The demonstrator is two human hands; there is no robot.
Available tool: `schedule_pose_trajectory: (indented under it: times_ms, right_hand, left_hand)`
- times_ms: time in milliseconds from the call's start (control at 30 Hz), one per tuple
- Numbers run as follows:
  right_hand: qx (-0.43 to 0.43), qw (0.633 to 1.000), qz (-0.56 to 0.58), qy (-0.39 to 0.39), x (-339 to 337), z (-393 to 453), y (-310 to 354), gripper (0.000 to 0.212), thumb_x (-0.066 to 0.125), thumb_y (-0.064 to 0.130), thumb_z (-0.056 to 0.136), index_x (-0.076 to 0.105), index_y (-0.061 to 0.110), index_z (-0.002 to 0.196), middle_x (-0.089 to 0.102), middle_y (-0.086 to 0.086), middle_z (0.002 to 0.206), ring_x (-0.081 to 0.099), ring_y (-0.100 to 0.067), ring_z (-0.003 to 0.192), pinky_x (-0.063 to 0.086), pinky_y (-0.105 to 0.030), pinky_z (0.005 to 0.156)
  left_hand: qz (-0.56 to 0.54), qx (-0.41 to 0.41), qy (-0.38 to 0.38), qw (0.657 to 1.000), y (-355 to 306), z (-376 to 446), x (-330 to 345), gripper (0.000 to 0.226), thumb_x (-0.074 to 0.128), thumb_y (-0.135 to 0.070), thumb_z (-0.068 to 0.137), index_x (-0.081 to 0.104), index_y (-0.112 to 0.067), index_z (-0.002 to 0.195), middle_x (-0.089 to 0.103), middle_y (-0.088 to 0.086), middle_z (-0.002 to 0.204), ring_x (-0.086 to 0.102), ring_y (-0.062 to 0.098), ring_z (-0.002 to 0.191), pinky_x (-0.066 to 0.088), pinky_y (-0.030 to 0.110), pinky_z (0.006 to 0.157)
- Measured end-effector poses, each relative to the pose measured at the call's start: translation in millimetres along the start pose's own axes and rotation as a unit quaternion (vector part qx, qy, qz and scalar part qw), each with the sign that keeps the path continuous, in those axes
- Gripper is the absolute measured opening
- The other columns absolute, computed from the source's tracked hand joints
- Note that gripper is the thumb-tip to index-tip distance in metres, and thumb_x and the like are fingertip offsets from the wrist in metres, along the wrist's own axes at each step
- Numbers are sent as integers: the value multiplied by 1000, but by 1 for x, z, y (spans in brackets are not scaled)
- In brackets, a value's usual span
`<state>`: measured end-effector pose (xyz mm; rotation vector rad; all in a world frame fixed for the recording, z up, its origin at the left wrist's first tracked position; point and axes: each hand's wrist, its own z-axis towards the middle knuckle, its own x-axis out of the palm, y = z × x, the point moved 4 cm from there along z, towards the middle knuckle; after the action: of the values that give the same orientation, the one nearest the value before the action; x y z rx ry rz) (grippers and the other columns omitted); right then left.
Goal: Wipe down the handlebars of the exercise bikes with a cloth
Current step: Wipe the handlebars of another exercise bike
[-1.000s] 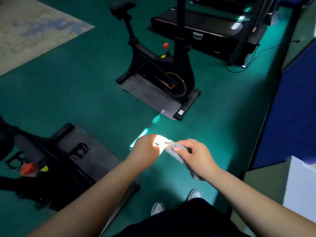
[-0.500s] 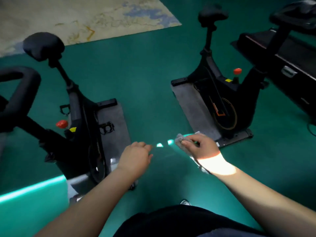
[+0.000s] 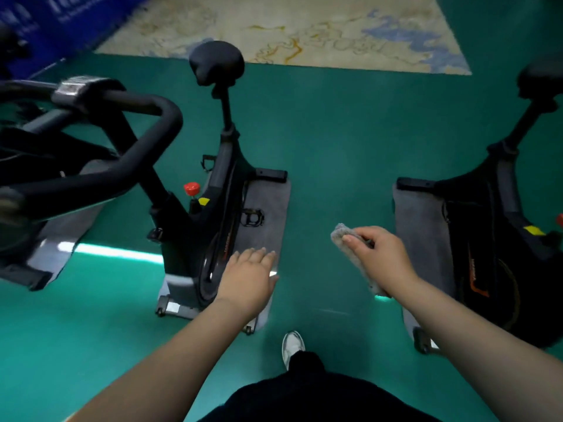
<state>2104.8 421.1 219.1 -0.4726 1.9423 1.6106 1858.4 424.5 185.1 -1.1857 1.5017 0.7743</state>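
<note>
My right hand (image 3: pixel 382 257) is closed around the grey cloth (image 3: pixel 353 254), thumb pressed on its bunched top end while the rest trails down under my palm toward the wrist; I hold it in the air above the green floor (image 3: pixel 329 141), in the gap between two exercise bikes. My left hand (image 3: pixel 248 277) carries nothing, fingers stretched out flat and close together, palm down, hovering over the front of the left bike (image 3: pixel 213 208) and the grey mat (image 3: pixel 271 208) under it. That bike's black handlebars (image 3: pixel 146 147) loop out well to the left of my empty hand, and neither hand touches them. Its saddle (image 3: pixel 217 62) stands farther off, with a red knob (image 3: pixel 191 188) on the frame below. The right bike (image 3: pixel 499 239) sits on its own grey mat just beside my cloth hand. A pale patterned rug (image 3: pixel 289 32) lies beyond both bikes, and one white shoe (image 3: pixel 292 345) shows beneath me
</note>
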Motion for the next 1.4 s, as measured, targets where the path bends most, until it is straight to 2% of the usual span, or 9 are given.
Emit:
schedule_pose_trajectory:
  times_ms: [133,333,433,633,767,933,1067,1233,1400]
  right_hand:
    - [-18,1000,-1,16,0,43,18,6,64,37,88,68,33,85,64,13,91,56,1,82,40,-17,68]
    - [-37,998,24,45,9,93,45,8,63,37,89,69,35,84,69,13,86,63,-3,80,45,-19,63]
    - [-65,993,25,99,28,115,65,10,62,37,89,68,39,81,69,15,84,63,-3,78,44,-21,62]
    - [-156,962,17,223,72,165,114,10,62,37,89,72,35,91,68,17,92,62,-2,84,45,-22,67]
    - [-221,923,4,315,95,187,141,11,64,37,88,72,33,94,69,16,92,62,1,84,43,-19,68]
    - [-304,857,0,416,106,193,171,12,64,35,89,65,46,83,67,22,84,60,9,79,44,-17,67]
    - [-347,809,24,473,110,187,190,14,65,32,89,65,44,81,70,16,87,63,0,84,51,-24,76]
    - [-410,747,81,517,102,162,235,14,65,26,89,66,39,88,67,19,92,60,10,85,43,-4,71]
    - [-472,679,161,539,89,135,297,16,66,22,88,67,37,92,68,11,93,62,0,86,46,-9,74]
  left_hand:
    - [-11,-14,-13,1000,7,31,-16,54,34,-44,100,25,-24,149,29,-2,155,22,19,142,14,39,117]
    - [-25,-47,-52,997,20,57,-41,53,34,-44,100,25,-25,149,30,-5,154,22,16,142,13,37,117]
    - [-43,-104,-69,991,37,57,-46,51,35,-43,99,29,-27,148,33,-7,152,25,15,141,13,36,117]
    - [-67,-243,-95,963,60,52,-53,49,39,-43,98,34,-29,145,38,-7,150,30,16,139,16,36,116]
    - [-98,-348,-118,925,56,41,-56,49,41,-42,97,36,-28,144,39,-7,149,31,17,138,20,37,116]
    - [-107,-463,-158,866,33,28,-59,47,45,-41,96,43,-26,141,45,-5,145,39,19,133,26,35,113]
    - [-110,-531,-190,818,12,14,-65,45,49,-38,92,51,-23,135,53,-1,139,47,23,127,33,38,108]
    - [-72,-575,-297,759,-16,-16,-111,46,42,-37,85,65,-15,118,67,4,118,62,26,105,45,35,95]
    - [-13,-584,-414,698,-27,-53,-178,40,48,-30,91,63,-12,123,63,2,122,56,22,110,32,26,101]
